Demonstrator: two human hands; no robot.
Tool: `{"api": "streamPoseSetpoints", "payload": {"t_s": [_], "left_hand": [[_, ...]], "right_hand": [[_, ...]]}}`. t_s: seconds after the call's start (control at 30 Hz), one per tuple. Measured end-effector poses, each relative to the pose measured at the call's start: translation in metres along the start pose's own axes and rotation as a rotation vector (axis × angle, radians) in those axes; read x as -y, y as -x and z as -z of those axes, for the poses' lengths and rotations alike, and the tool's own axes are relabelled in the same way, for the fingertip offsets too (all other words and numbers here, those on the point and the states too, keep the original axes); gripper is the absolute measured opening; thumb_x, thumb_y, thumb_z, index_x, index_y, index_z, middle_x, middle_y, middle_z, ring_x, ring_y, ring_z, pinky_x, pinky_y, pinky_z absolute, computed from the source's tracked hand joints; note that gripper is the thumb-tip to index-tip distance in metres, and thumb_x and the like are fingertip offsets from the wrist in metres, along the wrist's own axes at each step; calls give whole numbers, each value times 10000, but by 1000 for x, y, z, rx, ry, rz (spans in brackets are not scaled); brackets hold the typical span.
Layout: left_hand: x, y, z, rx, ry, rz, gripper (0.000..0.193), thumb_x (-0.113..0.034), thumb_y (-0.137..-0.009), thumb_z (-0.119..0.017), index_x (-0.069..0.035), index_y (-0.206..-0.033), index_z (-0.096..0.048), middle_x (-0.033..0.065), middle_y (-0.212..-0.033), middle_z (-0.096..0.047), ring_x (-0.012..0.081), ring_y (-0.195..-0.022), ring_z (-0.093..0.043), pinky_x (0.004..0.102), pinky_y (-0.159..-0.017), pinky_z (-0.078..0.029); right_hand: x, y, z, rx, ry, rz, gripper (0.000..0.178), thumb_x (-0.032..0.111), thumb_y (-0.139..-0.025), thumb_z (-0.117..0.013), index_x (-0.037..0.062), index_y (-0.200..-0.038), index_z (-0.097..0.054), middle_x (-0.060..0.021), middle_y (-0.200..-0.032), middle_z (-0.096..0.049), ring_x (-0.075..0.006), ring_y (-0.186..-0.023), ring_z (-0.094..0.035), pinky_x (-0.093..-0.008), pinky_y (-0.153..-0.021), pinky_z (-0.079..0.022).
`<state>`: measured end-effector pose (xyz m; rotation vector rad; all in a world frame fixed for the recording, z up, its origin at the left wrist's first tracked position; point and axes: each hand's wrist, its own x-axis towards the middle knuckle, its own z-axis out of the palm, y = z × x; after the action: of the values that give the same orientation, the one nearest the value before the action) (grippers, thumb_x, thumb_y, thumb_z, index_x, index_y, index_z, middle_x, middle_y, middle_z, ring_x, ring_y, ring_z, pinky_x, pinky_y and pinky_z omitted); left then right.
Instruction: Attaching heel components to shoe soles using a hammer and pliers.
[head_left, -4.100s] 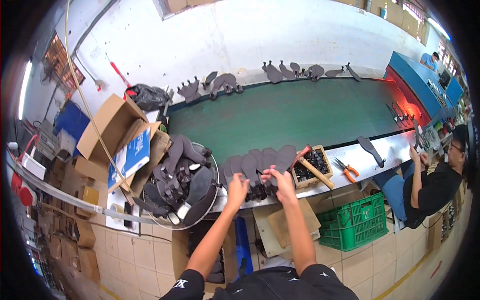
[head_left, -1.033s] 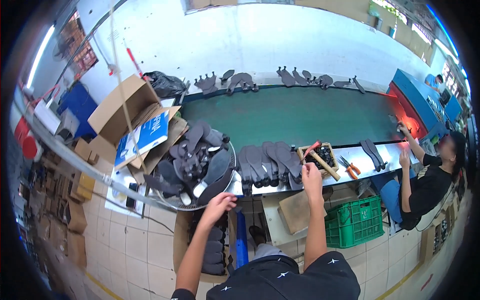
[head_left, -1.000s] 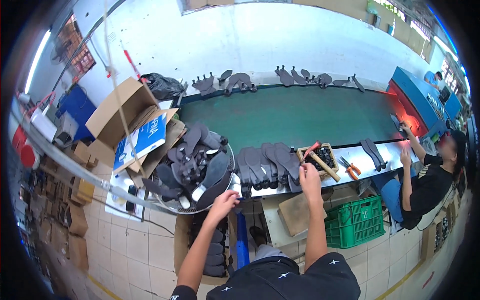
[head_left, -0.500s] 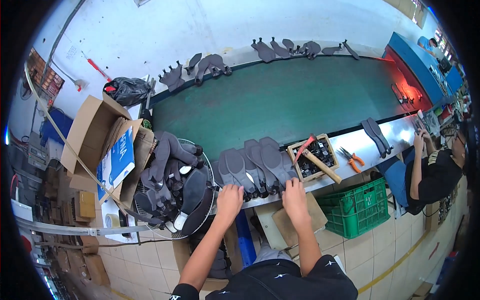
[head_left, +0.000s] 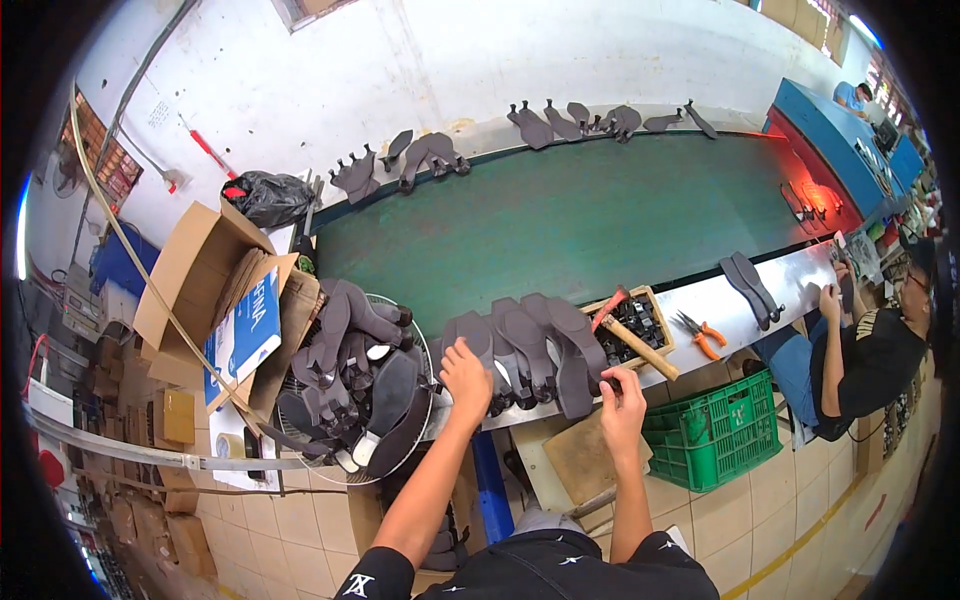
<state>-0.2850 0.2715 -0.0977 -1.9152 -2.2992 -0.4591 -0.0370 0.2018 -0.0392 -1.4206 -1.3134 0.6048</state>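
Observation:
A row of dark grey heeled shoe soles (head_left: pixel 525 335) lies along the near edge of the metal bench, heels toward me. My left hand (head_left: pixel 467 380) is over the leftmost soles, its fingers loosely stretched and touching them. At the row's right end, my right hand (head_left: pixel 624 398) pinches the heel end of a shoe sole (head_left: pixel 596 350) between thumb and fingers. Just beyond it stands a wooden box (head_left: pixel 640 325) of small black pieces, with a hammer (head_left: pixel 640 347) lying across it. Orange-handled pliers (head_left: pixel 703 335) rest farther right.
A wire basket (head_left: pixel 425 425) heaped with soles stands left, beside an open cardboard box (head_left: pixel 185 270). Behind the bench runs a green conveyor belt (head_left: pixel 540 220); more soles line its far side. A green crate (head_left: pixel 712 430) sits below right. A co-worker (head_left: pixel 870 350) sits at right.
My left hand has shifted up onto the soles. My right hand has moved a little right, and the rightmost soles are now spread and turned differently. The view has shifted slightly.

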Motion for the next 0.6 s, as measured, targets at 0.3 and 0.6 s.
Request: {"api": "streamPoseSetpoints", "payload": {"t_s": [0.3, 0.6], "left_hand": [[-28, -9, 68, 867, 2046, 306, 542, -443, -1012, -488, -78, -1409, -431, 154, -1283, -627, 254, -1175, -602, 434, -996, -468], [64, 63, 110, 608, 1654, 490, 391, -183, -974, -569, -63, -1336, -479, 132, -1193, -669, 223, -1028, -680, 361, -865, -547]], "right_hand": [[57, -21, -39, 456, -204, 325, 299, -4, -920, -582, 6, -1218, -606, -182, -1158, -635, -337, -1081, -622, -378, -894, -505], [-46, -80, -154, 624, 661, -203, 566, 376, -817, -767, -31, -1155, -565, -297, -1151, -625, -413, -1080, -635, -463, -913, -519]]}}
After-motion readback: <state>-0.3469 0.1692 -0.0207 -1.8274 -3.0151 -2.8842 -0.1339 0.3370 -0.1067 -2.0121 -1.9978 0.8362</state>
